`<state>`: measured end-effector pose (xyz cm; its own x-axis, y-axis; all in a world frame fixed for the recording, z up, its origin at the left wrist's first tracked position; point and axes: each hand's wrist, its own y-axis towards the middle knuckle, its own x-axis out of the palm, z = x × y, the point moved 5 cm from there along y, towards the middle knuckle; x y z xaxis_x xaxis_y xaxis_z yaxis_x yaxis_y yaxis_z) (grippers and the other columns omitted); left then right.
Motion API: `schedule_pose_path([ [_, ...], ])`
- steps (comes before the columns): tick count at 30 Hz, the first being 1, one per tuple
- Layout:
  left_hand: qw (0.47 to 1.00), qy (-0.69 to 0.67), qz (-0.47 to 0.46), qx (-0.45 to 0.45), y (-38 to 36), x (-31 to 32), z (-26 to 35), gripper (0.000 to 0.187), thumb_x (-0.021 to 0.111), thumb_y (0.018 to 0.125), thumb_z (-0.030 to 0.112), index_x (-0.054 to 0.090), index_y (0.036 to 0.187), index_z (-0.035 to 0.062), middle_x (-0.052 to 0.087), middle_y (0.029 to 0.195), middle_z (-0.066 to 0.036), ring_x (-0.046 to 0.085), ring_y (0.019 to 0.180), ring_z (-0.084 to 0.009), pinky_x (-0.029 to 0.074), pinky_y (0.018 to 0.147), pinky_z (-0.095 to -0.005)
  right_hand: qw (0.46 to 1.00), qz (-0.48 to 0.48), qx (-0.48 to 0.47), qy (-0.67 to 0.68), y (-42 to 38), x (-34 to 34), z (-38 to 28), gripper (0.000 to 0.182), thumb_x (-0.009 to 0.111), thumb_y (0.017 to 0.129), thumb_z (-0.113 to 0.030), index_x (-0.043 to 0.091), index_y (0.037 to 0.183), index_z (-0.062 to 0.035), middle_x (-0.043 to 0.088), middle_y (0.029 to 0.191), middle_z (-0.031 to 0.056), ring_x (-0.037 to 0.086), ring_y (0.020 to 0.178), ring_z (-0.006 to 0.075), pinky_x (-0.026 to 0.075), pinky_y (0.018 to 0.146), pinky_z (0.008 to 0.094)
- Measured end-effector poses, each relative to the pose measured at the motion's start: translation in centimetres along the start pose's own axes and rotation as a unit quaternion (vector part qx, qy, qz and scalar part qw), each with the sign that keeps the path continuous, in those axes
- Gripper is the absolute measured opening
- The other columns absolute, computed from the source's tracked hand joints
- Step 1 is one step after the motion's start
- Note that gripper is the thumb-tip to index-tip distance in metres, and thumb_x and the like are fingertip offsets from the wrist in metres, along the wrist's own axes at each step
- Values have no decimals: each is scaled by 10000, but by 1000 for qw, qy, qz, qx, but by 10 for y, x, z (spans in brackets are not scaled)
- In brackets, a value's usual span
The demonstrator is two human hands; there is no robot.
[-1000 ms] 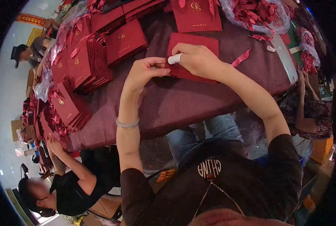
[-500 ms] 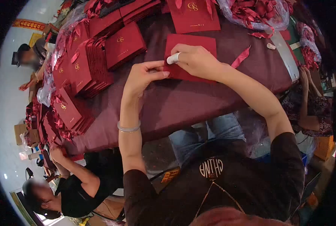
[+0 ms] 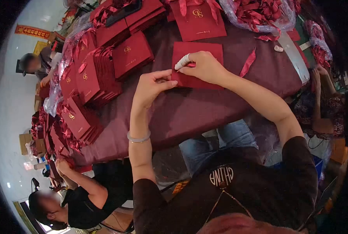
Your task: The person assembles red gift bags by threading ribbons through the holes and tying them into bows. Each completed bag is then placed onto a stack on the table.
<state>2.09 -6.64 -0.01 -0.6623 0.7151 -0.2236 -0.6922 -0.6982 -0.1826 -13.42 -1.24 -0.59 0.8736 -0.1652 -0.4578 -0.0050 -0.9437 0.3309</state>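
Straightened slightly since earlier, the right hand point(image 3: 207, 67) is held near but apart from the left hand point(image 3: 147, 89) at the left edge of the bag point(image 3: 181, 48), flat on the table point(image 3: 174, 117); any grip cannot be told. Creasing could be caused by uneven pulling.

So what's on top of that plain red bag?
The right hand is over the plain red bag, with a white-wrapped finger, and the left hand is at its edge. Whatever their fingers cover there can't be seen.

Pale wall point(image 3: 8, 117) on your left
A red banner point(image 3: 33, 31) hangs there, cardboard boxes point(image 3: 26, 143) nearby; maroon cloth point(image 3: 170, 117) covers your table.
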Motion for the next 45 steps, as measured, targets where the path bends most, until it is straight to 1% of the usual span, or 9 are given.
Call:
schedule_pose_path([
  [3,1000,14,6,-18,2,-2,-3,376,708,688,9,609,1046,-52,609,816,-28,555,723,-75,441,664,-198,998,9,14,55,0,-1,3,148,596,744,-123,662,855,-51,651,885,101,616,849,256,492,755,347],
  [5,999,22,2,-37,3,-3,-5,373,699,691,-4,608,1050,-53,612,835,-37,569,751,-90,451,689,-213,993,29,-101,-45,-3,1,-7,128,593,747,-118,646,841,-49,643,851,100,614,823,263,494,736,360],
  [10,997,-52,-28,-55,4,0,-9,407,674,717,-3,578,1111,-32,617,845,-49,593,771,-114,461,689,-220,984,30,-91,-148,-8,8,-16,114,600,738,-94,632,841,-57,629,814,94,608,798,273,490,723,359],
  [15,998,-46,-31,-32,3,2,-3,483,673,719,-2,526,1177,-27,612,847,-52,591,751,-118,456,680,-219,997,48,-8,57,-3,-4,-2,148,628,747,-132,635,868,-46,637,839,108,616,798,258,487,723,338],
  [30,982,-160,-49,-93,5,0,-7,322,589,819,70,549,1125,-21,603,815,-48,597,715,-125,450,627,-208,998,-37,-17,48,3,-11,3,248,588,823,-263,655,935,-52,644,842,94,611,717,182,474,650,292],
  [32,989,-90,-83,-84,11,0,-23,297,570,848,132,558,1111,-6,597,828,-36,584,712,-114,442,630,-221,958,-126,167,194,-1,-12,8,268,538,857,-270,635,1003,-68,648,848,59,577,664,114,456,581,238],
  [34,989,-28,-114,-86,8,13,-19,301,598,825,114,560,1096,-11,590,891,-37,553,758,-95,426,660,-231,954,-141,157,212,0,-10,13,281,495,879,-271,618,1046,-81,642,856,36,538,621,65,434,551,194],
  [36,993,-43,-86,63,10,20,-14,268,640,766,71,602,1021,-1,568,827,-2,471,655,-73,385,600,-204,937,-160,192,244,-1,-9,17,282,478,879,-261,622,1029,-69,643,840,49,543,592,81,442,546,203],
  [45,953,276,-2,124,9,18,-9,182,629,640,56,624,813,-1,560,691,-95,541,645,-178,432,607,-291,924,-202,190,264,1,-2,25,286,500,844,-273,633,996,-72,644,828,45,540,590,76,419,516,201],
])
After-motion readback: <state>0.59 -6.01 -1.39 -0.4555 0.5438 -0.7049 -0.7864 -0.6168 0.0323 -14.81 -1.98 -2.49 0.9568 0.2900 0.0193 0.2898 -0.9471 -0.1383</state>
